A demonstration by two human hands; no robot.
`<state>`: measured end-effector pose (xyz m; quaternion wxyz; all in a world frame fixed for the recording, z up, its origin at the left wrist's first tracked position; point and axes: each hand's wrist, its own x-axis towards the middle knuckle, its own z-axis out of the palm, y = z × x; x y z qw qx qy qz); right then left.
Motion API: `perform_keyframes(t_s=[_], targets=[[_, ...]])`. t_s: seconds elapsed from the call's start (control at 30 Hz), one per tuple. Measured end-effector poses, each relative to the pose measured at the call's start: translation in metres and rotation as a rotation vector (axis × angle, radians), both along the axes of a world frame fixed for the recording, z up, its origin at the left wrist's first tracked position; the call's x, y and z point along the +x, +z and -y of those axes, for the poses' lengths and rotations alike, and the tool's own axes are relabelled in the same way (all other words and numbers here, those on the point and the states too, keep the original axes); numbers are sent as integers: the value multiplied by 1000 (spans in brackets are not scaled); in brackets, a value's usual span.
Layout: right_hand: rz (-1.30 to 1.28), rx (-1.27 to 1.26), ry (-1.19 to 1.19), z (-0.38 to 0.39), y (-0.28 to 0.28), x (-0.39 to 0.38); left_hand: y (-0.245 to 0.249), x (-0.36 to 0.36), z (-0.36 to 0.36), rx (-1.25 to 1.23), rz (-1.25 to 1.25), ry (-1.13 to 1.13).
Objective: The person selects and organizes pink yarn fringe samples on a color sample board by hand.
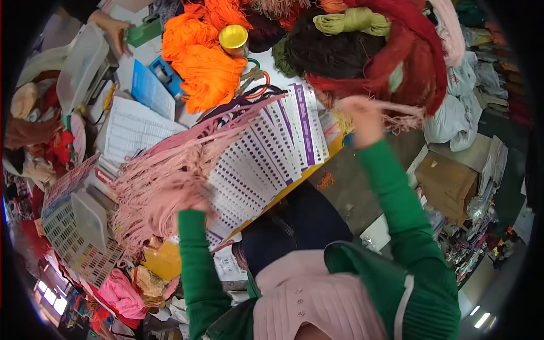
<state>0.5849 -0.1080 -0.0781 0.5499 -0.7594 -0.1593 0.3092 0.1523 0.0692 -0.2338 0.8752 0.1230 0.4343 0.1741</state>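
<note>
A row of overlapping white cards (pixel 241 184) with punched holes and purple print lies across the table, and pink thread (pixel 164 153) hangs in long strands from many of them. My left hand (pixel 182 199) is over the pink strands at the cards' lower left; motion blur hides its fingers. Beyond the right end of the cards, my right hand (pixel 362 120) is raised and blurred, its fingers closed on a pale pink strand of thread (pixel 399 107) that trails to the right. Dark purple threads (pixel 238 105) lie along the cards' top edge.
Orange yarn (pixel 207 73), a yellow-lidded can (pixel 233 38), scissors (pixel 262 79) and a blue tape dispenser (pixel 166 73) sit behind the cards. Dark and red yarn (pixel 411 62) is heaped at back right. Another person's hand (pixel 113 31) touches a green box (pixel 143 32). A cardboard box (pixel 447 178) stands right.
</note>
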Motion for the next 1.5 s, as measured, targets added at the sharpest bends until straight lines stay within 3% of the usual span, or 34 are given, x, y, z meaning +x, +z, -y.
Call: perform_keyframes(t_s=[0.03,0.07,0.1,0.13,0.17,0.2,0.27,0.3,0.33,0.37,0.43,0.5,0.57,0.63,0.8,0.9,0.97,1.0,1.07,1.1,1.17,1.2,1.27,1.3,1.37,1.4,1.43,1.47,1.5], targets=[[27,32,61,-10,-51,-10,12,69,3,-489,367,-15],[-11,38,81,-23,-87,-22,36,125,12,-490,72,-97],[36,13,105,-37,-100,-30,63,188,21,-304,-398,-91],[81,-12,130,-48,-113,-37,20,198,35,479,-347,-437],[177,-6,134,-55,-130,-41,46,241,32,143,-448,-362],[270,0,137,-58,-148,-45,38,260,40,186,-358,-269],[478,11,188,-59,-173,-47,9,288,50,304,-482,-296],[575,6,231,-58,-178,-48,-19,290,52,560,-570,-408],[630,20,266,-56,-180,-48,-29,291,49,554,-578,-411],[620,16,268,-54,-182,-46,-37,289,46,759,-635,-556],[632,76,219,-50,-182,-43,-25,289,44,1101,-720,-759],[680,58,324,-49,-173,-41,-17,283,49,823,-619,-591],[759,-18,522,-48,-170,-46,-11,283,49,795,-570,-531],[801,-1,514,-49,-168,-51,-9,284,44,520,-363,-359],[759,143,568,-45,-181,-43,-21,290,54,605,-411,-306],[687,126,511,-48,-177,-45,-32,288,53,966,-604,-448],[663,75,466,-49,-175,-48,-23,282,55,556,-445,-242],[661,73,464,-49,-176,-48,-17,271,51,519,-438,-229],[704,140,432,-49,-181,-47,14,252,40,-135,-28,-93],[698,135,428,-48,-183,-47,19,239,35,-219,134,-139],[719,154,453,-48,-186,-44,16,233,35,-210,256,-91],[648,191,425,-47,-189,-45,17,250,25,-50,363,-354],[564,195,380,-49,-184,-44,-2,272,41,459,-119,-516],[482,198,333,-50,-182,-43,-7,277,39,510,-277,-727],[619,148,377,-51,-183,-44,-72,259,50,1137,-238,-575],[686,68,403,-52,-180,-47,1,271,31,762,-343,-640],[657,11,426,-55,-177,-51,-12,247,19,766,-402,-653],[656,7,420,-54,-177,-53,11,227,-3,1046,-569,-1067],[702,-31,424,-55,-177,-53,-44,168,-30,526,-235,-714]])
